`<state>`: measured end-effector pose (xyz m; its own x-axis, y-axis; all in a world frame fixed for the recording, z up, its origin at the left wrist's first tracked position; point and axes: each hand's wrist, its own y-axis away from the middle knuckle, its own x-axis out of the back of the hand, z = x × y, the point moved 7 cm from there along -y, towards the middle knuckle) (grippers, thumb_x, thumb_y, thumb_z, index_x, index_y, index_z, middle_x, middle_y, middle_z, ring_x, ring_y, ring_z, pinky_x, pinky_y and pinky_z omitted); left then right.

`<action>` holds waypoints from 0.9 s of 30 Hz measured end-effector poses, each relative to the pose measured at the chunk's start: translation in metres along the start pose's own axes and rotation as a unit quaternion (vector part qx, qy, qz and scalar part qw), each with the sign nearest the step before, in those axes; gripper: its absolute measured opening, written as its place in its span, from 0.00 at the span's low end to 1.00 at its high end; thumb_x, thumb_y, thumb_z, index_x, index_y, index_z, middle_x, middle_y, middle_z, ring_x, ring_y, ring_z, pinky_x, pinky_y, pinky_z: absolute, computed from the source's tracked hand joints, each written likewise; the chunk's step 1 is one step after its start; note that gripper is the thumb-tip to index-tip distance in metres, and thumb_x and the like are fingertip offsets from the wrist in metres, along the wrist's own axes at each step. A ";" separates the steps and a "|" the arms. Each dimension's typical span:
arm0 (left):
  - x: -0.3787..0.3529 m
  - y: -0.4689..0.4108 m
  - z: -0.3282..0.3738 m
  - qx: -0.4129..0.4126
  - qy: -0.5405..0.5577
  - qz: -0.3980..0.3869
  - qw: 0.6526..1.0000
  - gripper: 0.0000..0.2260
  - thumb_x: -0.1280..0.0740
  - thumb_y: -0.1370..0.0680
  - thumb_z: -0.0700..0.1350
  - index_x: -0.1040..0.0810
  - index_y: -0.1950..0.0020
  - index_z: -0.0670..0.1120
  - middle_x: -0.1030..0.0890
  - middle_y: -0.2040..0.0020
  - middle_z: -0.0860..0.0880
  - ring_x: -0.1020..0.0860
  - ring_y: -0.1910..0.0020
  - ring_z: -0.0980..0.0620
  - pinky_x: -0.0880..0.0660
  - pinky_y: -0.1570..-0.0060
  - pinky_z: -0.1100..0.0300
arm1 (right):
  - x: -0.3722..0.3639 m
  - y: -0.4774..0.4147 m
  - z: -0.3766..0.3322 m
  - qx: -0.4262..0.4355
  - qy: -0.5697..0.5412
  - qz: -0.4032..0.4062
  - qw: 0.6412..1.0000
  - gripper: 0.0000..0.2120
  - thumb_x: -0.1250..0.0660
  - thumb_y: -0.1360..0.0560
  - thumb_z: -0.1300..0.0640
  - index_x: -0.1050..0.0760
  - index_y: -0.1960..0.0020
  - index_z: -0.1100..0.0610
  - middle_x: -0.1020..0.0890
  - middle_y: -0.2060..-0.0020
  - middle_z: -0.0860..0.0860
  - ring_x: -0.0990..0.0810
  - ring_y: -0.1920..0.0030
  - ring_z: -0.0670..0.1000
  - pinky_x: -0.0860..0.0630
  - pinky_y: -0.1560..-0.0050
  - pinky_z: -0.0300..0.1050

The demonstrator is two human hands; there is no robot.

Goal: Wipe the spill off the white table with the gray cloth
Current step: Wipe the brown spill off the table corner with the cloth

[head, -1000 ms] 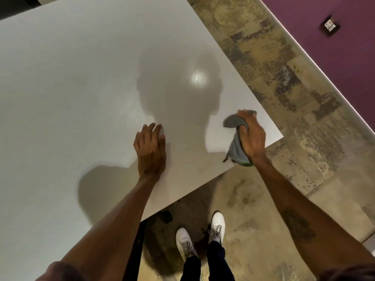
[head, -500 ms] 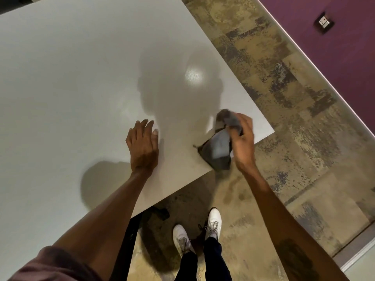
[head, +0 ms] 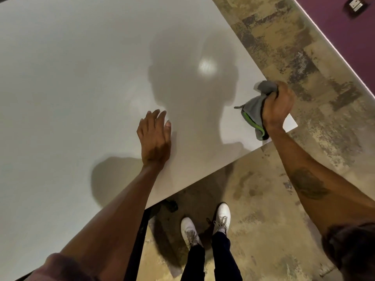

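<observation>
The white table (head: 71,82) fills the left and middle of the head view, with its near right corner at the right. My right hand (head: 278,104) is closed around a bunched gray cloth (head: 253,113) with a green edge, over that corner of the table. The cloth hangs from my fist down toward the tabletop. My left hand (head: 155,138) rests flat on the table near its front edge, fingers spread. I see no distinct spill on the surface, only my shadow and a light reflection.
A mottled tan and brown carpet (head: 274,179) lies to the right of and below the table. A purple wall (head: 345,33) with a socket (head: 355,5) runs along the top right. My white shoes (head: 205,226) stand by the table's front edge, beside a black table leg (head: 138,240).
My right hand has swept the cloth from left of the table corner back to the right and further out, above the corner. My left hand has stayed flat on the table.
</observation>
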<state>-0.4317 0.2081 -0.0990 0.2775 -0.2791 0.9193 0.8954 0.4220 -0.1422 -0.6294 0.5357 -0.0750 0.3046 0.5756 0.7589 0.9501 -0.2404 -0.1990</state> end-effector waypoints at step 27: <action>0.000 0.002 -0.003 0.038 0.076 -0.039 0.996 0.20 0.50 0.13 0.49 0.30 0.24 0.46 0.28 0.25 0.48 0.36 0.21 0.47 0.42 0.21 0.47 | 0.004 0.134 -0.043 -0.004 -0.124 0.056 0.991 0.11 0.41 0.24 0.62 0.21 0.59 0.61 0.18 0.60 0.56 0.20 0.56 0.54 0.24 0.52 0.49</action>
<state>-0.4284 0.2066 -0.1005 0.2618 -0.4381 0.8600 0.8890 0.4564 -0.0381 -0.5041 0.4729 -0.0718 0.4170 0.7188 0.5563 0.9088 -0.3200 -0.2678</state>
